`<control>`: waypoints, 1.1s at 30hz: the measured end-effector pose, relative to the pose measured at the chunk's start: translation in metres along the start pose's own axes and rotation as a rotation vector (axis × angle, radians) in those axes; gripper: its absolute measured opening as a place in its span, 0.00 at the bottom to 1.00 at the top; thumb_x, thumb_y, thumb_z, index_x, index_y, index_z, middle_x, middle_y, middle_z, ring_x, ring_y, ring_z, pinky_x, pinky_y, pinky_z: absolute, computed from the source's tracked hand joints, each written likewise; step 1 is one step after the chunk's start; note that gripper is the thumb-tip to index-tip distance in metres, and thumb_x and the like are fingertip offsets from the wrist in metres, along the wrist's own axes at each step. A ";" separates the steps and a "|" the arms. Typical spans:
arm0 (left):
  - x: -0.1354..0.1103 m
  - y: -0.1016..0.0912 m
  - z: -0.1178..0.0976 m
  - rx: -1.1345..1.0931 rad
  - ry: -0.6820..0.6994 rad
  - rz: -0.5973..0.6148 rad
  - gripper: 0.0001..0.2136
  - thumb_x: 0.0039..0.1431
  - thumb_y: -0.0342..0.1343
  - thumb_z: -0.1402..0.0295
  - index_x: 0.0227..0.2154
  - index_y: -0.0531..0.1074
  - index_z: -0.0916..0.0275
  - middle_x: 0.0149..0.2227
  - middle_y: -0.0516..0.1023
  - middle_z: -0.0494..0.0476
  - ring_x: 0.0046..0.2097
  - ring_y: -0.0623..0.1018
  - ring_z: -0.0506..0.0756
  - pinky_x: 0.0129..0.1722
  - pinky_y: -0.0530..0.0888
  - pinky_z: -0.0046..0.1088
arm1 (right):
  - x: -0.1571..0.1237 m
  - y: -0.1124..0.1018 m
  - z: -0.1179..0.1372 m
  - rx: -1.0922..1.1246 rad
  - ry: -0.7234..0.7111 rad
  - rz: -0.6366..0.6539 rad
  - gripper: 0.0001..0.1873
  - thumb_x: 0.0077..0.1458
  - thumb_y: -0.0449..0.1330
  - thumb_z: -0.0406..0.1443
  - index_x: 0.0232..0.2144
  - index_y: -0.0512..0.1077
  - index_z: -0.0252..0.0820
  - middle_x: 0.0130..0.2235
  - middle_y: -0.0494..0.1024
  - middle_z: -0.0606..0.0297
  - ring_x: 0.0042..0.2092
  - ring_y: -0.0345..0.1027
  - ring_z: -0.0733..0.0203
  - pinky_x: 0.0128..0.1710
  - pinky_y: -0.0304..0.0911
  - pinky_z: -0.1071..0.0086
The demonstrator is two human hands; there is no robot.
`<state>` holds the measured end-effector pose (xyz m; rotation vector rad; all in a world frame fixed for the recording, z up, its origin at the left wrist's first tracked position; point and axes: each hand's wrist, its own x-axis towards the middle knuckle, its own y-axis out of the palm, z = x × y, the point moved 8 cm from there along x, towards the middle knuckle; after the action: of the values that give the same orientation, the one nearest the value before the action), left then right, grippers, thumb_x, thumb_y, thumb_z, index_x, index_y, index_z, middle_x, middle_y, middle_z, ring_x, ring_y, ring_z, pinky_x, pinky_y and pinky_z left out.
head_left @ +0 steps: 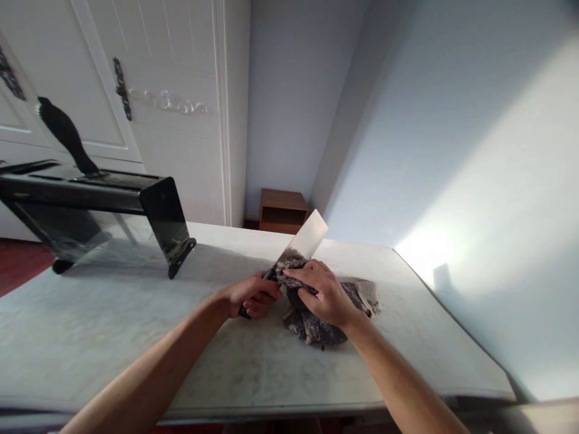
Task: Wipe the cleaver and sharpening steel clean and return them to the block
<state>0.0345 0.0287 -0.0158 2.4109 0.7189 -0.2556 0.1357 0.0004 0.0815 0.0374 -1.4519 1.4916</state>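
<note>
My left hand (256, 295) is wrapped round the black handle of a broad-bladed kitchen knife (307, 234). The blade slants up and away to the right, above the table. A dark, grey-flecked cloth (316, 328) lies bunched on the tabletop. Part of it is gathered up in my right hand (328, 295), whose fingers press it against the blade near the handle. The lower part of the blade is hidden behind the cloth.
A black knife block (145, 199) with clear sides stands on the white table (113, 319) at the left, one black-handled knife (67, 135) upright in it. Behind are a white wardrobe (181, 150) and a small brown cabinet (284, 202). A wall (452, 150) runs along the right.
</note>
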 end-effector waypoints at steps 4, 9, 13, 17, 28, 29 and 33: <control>-0.002 0.003 -0.005 -0.081 0.014 0.035 0.19 0.50 0.56 0.71 0.15 0.49 0.60 0.10 0.46 0.39 0.11 0.45 0.42 0.09 0.51 0.17 | -0.002 -0.004 -0.017 -0.077 0.124 -0.025 0.20 0.51 0.54 0.26 0.45 0.76 0.43 0.40 0.81 0.60 0.40 0.71 0.55 0.44 0.68 0.59; -0.003 0.003 -0.009 -0.141 0.035 0.030 0.16 0.51 0.54 0.74 0.17 0.51 0.60 0.11 0.48 0.40 0.11 0.43 0.43 0.09 0.50 0.17 | -0.011 -0.033 -0.054 -0.030 0.425 -0.254 0.16 0.51 0.56 0.30 0.42 0.77 0.43 0.42 0.81 0.62 0.44 0.74 0.54 0.49 0.67 0.60; 0.000 0.009 0.001 -0.149 -0.088 0.150 0.22 0.56 0.52 0.67 0.11 0.48 0.60 0.08 0.44 0.43 0.10 0.43 0.43 0.09 0.47 0.20 | -0.024 -0.061 -0.068 0.047 0.523 -0.552 0.15 0.54 0.57 0.34 0.44 0.75 0.42 0.45 0.80 0.61 0.47 0.73 0.54 0.51 0.67 0.59; -0.001 0.018 0.008 -0.132 -0.179 0.275 0.24 0.57 0.51 0.65 0.09 0.48 0.60 0.07 0.42 0.45 0.10 0.43 0.44 0.10 0.42 0.23 | -0.023 -0.055 -0.056 0.072 0.399 -0.570 0.13 0.56 0.58 0.33 0.44 0.76 0.44 0.44 0.80 0.61 0.47 0.73 0.56 0.50 0.67 0.60; -0.005 0.021 0.011 -0.248 -0.251 0.323 0.23 0.53 0.51 0.68 0.08 0.47 0.60 0.06 0.40 0.45 0.10 0.42 0.43 0.11 0.44 0.22 | -0.002 0.004 0.007 -0.027 -0.177 0.040 0.32 0.57 0.59 0.29 0.62 0.60 0.49 0.56 0.74 0.61 0.59 0.64 0.57 0.63 0.53 0.52; -0.006 0.021 0.010 -0.274 -0.250 0.309 0.23 0.53 0.51 0.69 0.08 0.46 0.60 0.07 0.40 0.44 0.10 0.41 0.43 0.11 0.45 0.22 | -0.003 0.005 0.005 -0.060 -0.179 0.045 0.33 0.57 0.57 0.28 0.63 0.58 0.50 0.57 0.72 0.61 0.60 0.62 0.57 0.64 0.51 0.51; -0.008 0.021 0.006 -0.361 -0.218 0.223 0.18 0.51 0.51 0.75 0.13 0.50 0.61 0.09 0.42 0.42 0.11 0.39 0.42 0.11 0.48 0.19 | -0.004 0.000 -0.010 -0.148 -0.120 -0.039 0.34 0.59 0.53 0.27 0.65 0.54 0.50 0.59 0.70 0.60 0.62 0.60 0.58 0.63 0.53 0.51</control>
<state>0.0391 0.0072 -0.0077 2.0570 0.3575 -0.2670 0.1437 0.0059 0.0766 0.0655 -1.6462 1.3663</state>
